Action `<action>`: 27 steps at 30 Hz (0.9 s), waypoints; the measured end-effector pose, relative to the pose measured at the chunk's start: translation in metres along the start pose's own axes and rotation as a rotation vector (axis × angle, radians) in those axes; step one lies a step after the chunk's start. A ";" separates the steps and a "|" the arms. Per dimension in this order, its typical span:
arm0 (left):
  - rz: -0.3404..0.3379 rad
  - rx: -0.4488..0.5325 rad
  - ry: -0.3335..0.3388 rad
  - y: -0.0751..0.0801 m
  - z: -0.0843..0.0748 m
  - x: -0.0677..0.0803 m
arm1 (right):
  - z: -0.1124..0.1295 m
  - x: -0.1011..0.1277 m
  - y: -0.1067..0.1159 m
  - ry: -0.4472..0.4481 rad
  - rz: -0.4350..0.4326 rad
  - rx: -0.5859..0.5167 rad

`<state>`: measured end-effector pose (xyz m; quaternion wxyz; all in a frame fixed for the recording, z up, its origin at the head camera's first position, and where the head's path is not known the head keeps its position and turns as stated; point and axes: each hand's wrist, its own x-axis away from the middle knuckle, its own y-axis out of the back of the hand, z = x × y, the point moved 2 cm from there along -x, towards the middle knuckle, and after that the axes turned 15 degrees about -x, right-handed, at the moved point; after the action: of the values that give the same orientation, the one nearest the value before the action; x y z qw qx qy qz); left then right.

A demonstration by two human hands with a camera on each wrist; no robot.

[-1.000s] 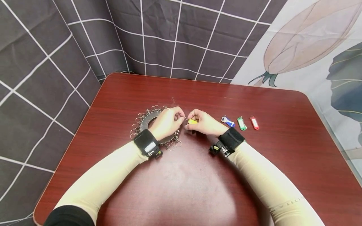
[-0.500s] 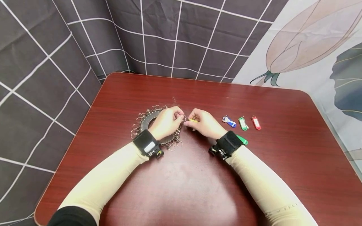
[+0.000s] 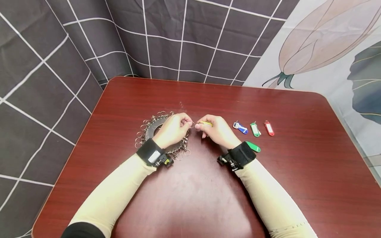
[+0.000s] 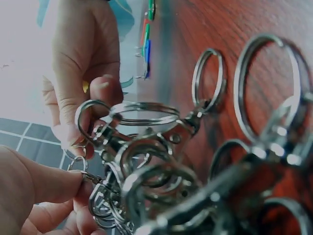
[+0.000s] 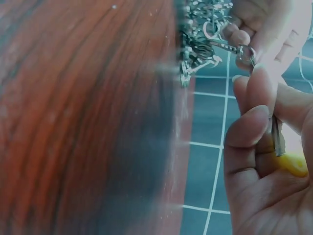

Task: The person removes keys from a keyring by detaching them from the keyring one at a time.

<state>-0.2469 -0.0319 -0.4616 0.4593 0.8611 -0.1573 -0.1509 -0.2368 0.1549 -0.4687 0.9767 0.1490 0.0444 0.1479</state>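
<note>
A grey ring-shaped disc [image 3: 150,128] lies on the table, its edge hung with several metal clasps and split rings [image 4: 142,115]. My left hand [image 3: 174,129] is over its right side and pinches a small metal clasp [image 5: 225,46] with a ring [image 3: 192,125] at its end. Facing it, my right hand [image 3: 218,130] holds a yellow key tag [image 3: 206,123] with a metal key [image 5: 278,137] on it, thumb and fingertips right at that ring. The fingers hide much of the tag and the key.
To the right lie a blue key tag [image 3: 241,129] with a key, a green tag [image 3: 255,129] and a red tag [image 3: 269,129]. Another green tag [image 3: 253,146] is partly behind the right wristband. The brown table [image 3: 184,198] backs onto a dark checked curtain [image 3: 166,49].
The yellow tag has turned from flat to nearly edge-on in my right hand. The second green tag has come into view beside the right wrist. Both hands stay close together.
</note>
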 end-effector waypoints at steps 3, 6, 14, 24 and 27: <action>0.000 0.004 0.002 0.001 0.000 0.001 | 0.001 0.001 -0.001 0.005 -0.005 -0.033; -0.006 0.020 0.017 0.002 0.000 0.002 | 0.001 0.000 -0.003 -0.009 -0.015 -0.096; -0.004 0.068 0.027 0.000 0.003 0.003 | -0.002 -0.001 -0.009 -0.048 -0.044 -0.281; 0.024 0.105 0.017 -0.005 0.006 0.001 | -0.007 -0.006 -0.016 -0.016 -0.067 -0.342; 0.021 0.112 0.016 -0.005 0.005 0.001 | -0.007 -0.004 -0.015 -0.031 -0.079 -0.329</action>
<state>-0.2475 -0.0335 -0.4688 0.4134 0.8849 -0.1707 -0.1301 -0.2377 0.1417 -0.4801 0.9935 -0.0124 0.0102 0.1124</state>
